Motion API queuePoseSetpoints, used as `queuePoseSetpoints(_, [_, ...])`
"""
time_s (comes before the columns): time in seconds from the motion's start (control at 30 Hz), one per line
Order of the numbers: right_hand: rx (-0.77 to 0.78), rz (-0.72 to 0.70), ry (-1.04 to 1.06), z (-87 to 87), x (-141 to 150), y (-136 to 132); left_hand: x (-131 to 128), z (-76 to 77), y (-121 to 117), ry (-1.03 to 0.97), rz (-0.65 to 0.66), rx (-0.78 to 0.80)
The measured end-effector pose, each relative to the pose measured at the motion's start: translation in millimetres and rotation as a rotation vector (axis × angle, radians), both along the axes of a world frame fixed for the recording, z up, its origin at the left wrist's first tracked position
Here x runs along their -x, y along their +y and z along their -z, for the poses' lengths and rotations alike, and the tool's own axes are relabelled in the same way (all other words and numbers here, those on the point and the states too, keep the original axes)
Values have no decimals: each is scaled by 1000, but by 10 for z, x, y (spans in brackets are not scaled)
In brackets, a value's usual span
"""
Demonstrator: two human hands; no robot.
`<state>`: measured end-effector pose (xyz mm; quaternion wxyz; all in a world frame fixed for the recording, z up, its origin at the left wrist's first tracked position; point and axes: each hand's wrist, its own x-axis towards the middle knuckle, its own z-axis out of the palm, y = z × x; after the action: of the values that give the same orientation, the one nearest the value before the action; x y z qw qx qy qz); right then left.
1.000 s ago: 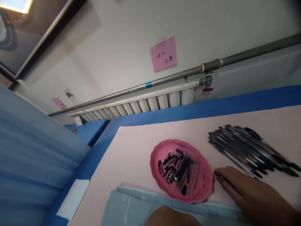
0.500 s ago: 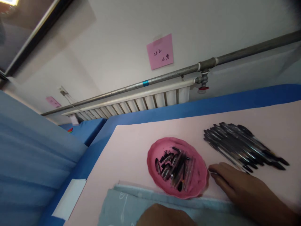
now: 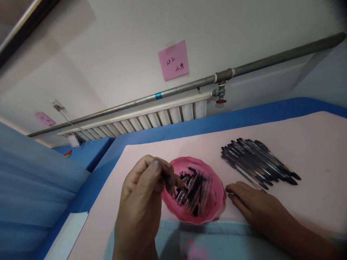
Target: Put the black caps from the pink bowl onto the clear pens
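A pink plastic dish (image 3: 217,196) sits on the pale pink table cover (image 3: 311,151) and holds several black pen caps and clear pen parts (image 3: 192,187). My left hand (image 3: 143,195) hovers over the dish's left rim, fingers curled and pinched around a small dark piece that I cannot make out. My right hand (image 3: 255,207) lies flat on the table just right of the dish, fingers stretched out and holding nothing. A pile of black pens (image 3: 257,162) lies beyond my right hand.
A grey-blue cloth (image 3: 217,242) covers the near table edge. Blue padding (image 3: 244,119) borders the table at the back and left. A white radiator (image 3: 151,119) and a metal pipe (image 3: 271,61) run along the wall, which carries a pink note (image 3: 173,60).
My left hand has risen from the bottom edge to the dish and pinched its fingers over the parts. The view has shifted right. My right hand stays flat.
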<state>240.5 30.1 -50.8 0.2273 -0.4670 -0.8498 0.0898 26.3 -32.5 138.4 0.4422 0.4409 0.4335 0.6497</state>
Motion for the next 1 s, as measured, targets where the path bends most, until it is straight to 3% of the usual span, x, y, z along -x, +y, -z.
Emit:
queuePoseSetpoints(0.07, [44,-47,-15,-21,-8,2,95,140,52,261,-78,105])
queuePoseSetpoints(0.2, [74,-52,-23,-33,-12,4,248,404,197,741,-101,271])
queuePoseSetpoints(0.47, [109,-41,-35,-93,11,5,326,726,478,1274,-26,451])
queuePoseSetpoints(0.73, [146,-27,-118,-164,47,-22,306,1103,471,1306,48,538])
queuePoseSetpoints(1.0, [41,-59,-64,-75,26,-22,183,1234,445,1220,234,581])
